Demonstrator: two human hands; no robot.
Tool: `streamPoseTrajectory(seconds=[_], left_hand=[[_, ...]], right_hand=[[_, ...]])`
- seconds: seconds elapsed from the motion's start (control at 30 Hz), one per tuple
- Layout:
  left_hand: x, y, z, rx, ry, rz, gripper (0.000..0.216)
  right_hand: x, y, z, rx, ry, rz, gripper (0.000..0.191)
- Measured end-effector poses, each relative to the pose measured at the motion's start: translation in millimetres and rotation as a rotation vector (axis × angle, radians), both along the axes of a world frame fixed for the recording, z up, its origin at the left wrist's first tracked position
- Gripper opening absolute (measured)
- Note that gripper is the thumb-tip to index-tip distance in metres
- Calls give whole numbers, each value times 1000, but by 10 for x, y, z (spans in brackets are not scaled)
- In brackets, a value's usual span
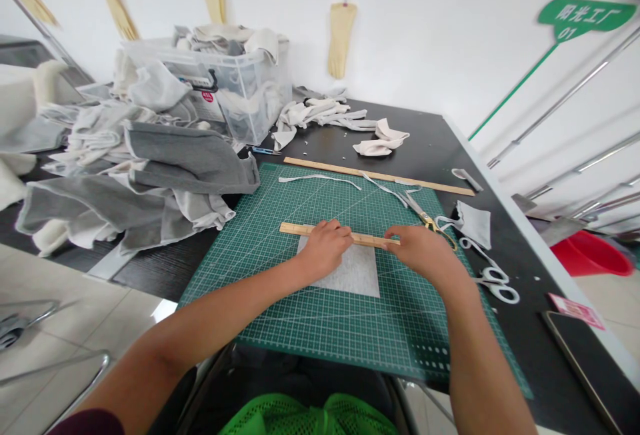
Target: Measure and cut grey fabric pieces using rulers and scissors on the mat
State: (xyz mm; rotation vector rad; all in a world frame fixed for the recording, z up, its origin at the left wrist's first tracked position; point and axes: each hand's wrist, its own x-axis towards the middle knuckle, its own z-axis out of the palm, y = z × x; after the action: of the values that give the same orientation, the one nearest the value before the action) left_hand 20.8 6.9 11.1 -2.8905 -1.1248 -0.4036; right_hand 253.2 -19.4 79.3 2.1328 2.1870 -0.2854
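- The left hand (325, 247) presses flat, fingers curled down, on a short wooden ruler (300, 229) lying across the top edge of a grey fabric square (350, 274) on the green cutting mat (310, 328).
- The right hand (420, 248) pinches the ruler's right end with bent fingertips.
- The fabric looks thin, limp and light, likely to creep or wrinkle; the stiff ruler pins it best with both ends pressed down.
- 2 pairs of scissors (497, 282) lie to the right, untouched.
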Motion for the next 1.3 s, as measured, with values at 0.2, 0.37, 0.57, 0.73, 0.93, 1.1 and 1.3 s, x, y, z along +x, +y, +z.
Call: streamPoseTrajectory(seconds=[0.2, 0.37, 0.57, 0.73, 0.93, 1.1, 1.3], left_hand=[[6, -16, -3, 1, 17, -4, 27], [3, -42, 27, 32, 7, -7, 27], [25, -78, 38, 63, 72, 1, 26], [36, -77, 28, 54, 77, 12, 26], [37, -73, 28, 68, 84, 20, 23], [53, -76, 43, 69, 106, 18, 22], [65, -83, 68, 70, 122, 18, 23]], right_hand=[[136, 115, -147, -71, -41, -57, 37], [186, 129, -168, -89, 0, -38, 31], [185, 131, -156, -87, 17, -59, 26], [174, 109, -147, -51, 8, -35, 23], [165, 95, -183, -47, -40, -37, 25], [162, 98, -185, -64, -34, -53, 24], [156, 98, -192, -55, -46, -47, 24]])
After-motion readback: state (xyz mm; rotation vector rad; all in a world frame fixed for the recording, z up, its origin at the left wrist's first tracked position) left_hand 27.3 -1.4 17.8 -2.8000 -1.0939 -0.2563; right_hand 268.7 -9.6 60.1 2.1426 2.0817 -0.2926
